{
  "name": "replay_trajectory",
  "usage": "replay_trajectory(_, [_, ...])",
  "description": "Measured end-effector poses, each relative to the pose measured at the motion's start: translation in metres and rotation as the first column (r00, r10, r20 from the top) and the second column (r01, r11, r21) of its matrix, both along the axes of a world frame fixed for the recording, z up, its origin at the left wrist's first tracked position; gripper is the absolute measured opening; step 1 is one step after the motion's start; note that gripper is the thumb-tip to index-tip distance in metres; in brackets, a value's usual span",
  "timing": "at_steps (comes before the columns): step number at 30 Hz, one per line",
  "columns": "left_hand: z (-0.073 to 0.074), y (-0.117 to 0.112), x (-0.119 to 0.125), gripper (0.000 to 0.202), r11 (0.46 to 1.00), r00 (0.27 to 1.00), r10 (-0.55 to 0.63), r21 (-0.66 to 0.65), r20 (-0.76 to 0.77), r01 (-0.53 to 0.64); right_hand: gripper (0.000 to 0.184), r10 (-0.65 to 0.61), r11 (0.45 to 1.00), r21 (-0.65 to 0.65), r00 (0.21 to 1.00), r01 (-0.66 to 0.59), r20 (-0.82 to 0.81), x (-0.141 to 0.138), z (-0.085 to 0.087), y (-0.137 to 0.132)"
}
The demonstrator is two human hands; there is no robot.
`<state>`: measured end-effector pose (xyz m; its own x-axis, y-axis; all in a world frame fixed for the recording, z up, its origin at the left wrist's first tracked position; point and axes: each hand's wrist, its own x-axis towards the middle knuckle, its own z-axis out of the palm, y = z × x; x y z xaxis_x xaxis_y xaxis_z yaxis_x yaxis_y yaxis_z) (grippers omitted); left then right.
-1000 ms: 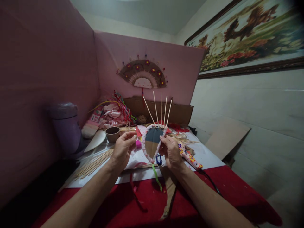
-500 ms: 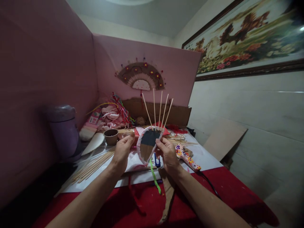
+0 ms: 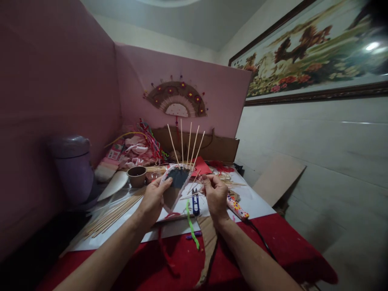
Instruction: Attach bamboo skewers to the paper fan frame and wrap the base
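My left hand (image 3: 153,198) grips the left edge of a cardboard fan base (image 3: 177,178). The base is dark on top, brown below and trimmed in pink, and several thin sticks fan upward from it. My right hand (image 3: 215,196) is off the base, just to its right, with its fingers pinched on a thin wooden stick (image 3: 190,195) that points toward the base. Blue snips (image 3: 195,206) and a green ribbon (image 3: 190,226) lie on the white sheet (image 3: 257,198) below my hands.
A bundle of skewers (image 3: 115,212), a brown cup (image 3: 136,176) and a purple container (image 3: 72,165) are at the left. A patterned glue gun (image 3: 238,208) lies right of my right hand. A finished fan (image 3: 176,99) hangs on the pink board above a cardboard box (image 3: 218,147).
My right hand let go of the fan base and now pinches a stick. My left hand carried the base down and left. The view shifted right, so the table slid left.
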<state>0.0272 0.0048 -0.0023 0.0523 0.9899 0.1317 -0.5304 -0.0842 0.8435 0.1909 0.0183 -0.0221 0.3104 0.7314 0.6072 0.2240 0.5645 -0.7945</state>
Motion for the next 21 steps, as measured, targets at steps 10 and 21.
replay_trajectory(10, [0.007, -0.012, 0.007, 0.021, 1.000, 1.000, -0.005, 0.007, -0.017, 0.005, 0.027, 0.154, 0.984, -0.110, 0.980, -0.141, 0.127, -0.018, -0.002, -0.009])
replay_trajectory(21, [0.012, -0.002, -0.008, 0.027, 0.998, 0.999, 0.042, 0.035, 0.000, -0.042, 0.024, 0.632, 0.720, -0.176, 0.739, -0.671, -0.232, -0.019, -0.002, -0.015])
